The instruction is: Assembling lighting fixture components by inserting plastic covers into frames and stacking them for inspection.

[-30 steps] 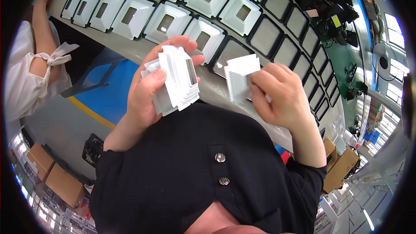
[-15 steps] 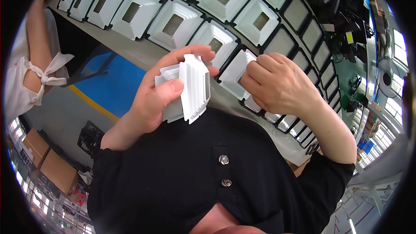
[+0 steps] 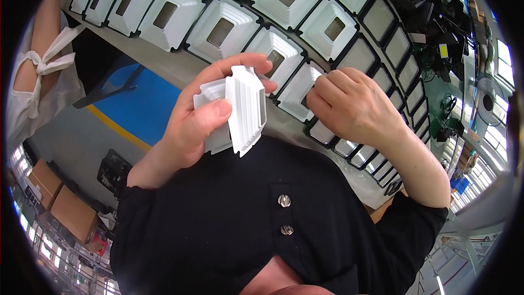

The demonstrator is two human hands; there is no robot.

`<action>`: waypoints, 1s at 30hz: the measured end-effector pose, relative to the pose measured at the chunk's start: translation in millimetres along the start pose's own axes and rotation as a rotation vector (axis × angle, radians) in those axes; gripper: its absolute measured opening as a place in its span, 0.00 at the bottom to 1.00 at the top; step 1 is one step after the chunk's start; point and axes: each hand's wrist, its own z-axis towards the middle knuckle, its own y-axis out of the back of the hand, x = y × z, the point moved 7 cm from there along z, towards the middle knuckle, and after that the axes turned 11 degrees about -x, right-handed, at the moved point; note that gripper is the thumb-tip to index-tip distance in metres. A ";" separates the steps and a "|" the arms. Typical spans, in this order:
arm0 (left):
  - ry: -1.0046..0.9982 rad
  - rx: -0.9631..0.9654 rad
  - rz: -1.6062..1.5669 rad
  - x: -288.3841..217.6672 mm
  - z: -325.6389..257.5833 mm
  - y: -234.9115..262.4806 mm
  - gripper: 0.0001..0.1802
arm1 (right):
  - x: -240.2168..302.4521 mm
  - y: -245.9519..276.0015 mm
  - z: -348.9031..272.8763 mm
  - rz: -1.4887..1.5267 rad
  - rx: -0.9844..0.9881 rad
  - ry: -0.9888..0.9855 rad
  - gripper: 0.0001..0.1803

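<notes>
My left hand is closed round a small stack of white stepped reflectors. Its thumb presses on the near side and its fingers wrap over the top. Low over the table, my right hand has its fingers curled together at the right edge of a white reflector, which sits in a black rectangular frame. Whatever the right fingertips may grip is hidden under the hand. Similar white reflectors with a rectangular middle opening, such as this one, lie in black frames beyond both hands.
Several black frames with grey panels and no reflector lie to the right. Dark parts and cables are heaped at the far right. Another person's arm with a white tied sleeve is at the left. Cardboard boxes stand lower left.
My right hand has shifted very slightly, its fingers still curled at the reflector's edge. The other person's arm at the left has moved. My left hand keeps its hold.
</notes>
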 end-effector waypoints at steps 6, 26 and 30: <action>-0.007 0.028 -0.073 -0.7 -6.6 -3.8 0.45 | 10.0 9.3 -12.2 -0.111 -0.100 -0.069 0.10; -0.370 0.273 0.322 -0.2 -30.1 -36.2 0.31 | 20.3 4.9 -67.9 1.807 -0.433 -1.558 0.15; -0.222 0.277 0.183 -0.7 -21.5 -33.7 0.32 | -37.2 71.3 -68.2 0.348 -0.498 -0.795 0.11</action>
